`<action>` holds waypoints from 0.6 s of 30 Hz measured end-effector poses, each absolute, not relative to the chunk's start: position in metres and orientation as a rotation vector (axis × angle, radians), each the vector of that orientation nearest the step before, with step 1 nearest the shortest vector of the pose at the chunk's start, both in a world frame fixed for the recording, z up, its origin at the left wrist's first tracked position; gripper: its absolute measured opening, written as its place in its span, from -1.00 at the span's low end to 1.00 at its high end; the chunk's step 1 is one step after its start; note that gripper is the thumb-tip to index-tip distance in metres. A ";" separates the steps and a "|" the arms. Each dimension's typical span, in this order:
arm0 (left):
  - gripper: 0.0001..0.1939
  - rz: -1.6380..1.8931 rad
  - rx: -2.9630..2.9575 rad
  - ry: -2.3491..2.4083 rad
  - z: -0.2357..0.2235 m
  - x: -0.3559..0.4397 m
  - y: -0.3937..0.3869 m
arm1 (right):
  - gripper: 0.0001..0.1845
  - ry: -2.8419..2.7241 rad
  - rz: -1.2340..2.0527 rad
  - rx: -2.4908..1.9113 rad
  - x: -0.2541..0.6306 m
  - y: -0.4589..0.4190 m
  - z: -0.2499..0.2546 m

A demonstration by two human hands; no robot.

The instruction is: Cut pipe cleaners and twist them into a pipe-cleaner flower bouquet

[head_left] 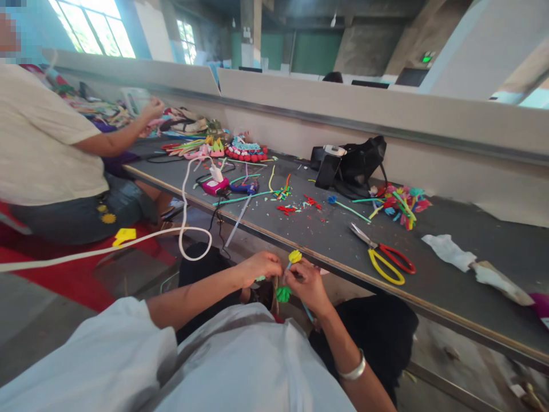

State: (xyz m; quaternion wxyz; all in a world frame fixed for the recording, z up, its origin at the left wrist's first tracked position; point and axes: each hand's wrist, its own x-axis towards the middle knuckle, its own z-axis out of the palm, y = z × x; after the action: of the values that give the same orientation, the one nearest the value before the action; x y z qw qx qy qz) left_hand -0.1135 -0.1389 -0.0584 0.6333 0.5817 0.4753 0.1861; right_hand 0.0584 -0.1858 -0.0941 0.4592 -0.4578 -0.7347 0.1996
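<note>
My left hand (261, 268) and my right hand (305, 284) meet in front of my lap, just below the table's near edge. Both are closed in a pinch on a small craft flower stem. A yellow flower head (294, 256) sticks up between the fingers. A green flower piece (283, 294) hangs below them, and a thin blue stem runs down under my right hand. A silver bangle (354, 369) sits on my right wrist.
The grey table (450, 274) carries red-and-yellow scissors (384, 257), colourful scraps (295, 203), a pile of finished flowers (401, 203), a black bag (358, 163), a glue gun (217, 180) with white cable, and crumpled tissue (448, 249). Another person (47, 149) sits at left.
</note>
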 end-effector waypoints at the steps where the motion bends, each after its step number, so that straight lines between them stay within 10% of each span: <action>1: -0.90 0.433 1.346 1.094 -0.059 -0.113 -0.140 | -0.77 -1.803 0.490 -1.141 0.058 -0.185 -0.094; 18: -0.82 0.461 1.833 1.040 -0.052 -0.127 -0.140 | -0.73 -1.647 0.826 -1.136 0.064 -0.188 -0.090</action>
State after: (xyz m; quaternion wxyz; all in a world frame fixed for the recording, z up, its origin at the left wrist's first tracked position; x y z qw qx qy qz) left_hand -0.1265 -0.1397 -0.0517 0.4724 0.7488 0.4249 0.1885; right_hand 0.0642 -0.1879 -0.0902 0.4691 -0.4636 -0.6720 0.3367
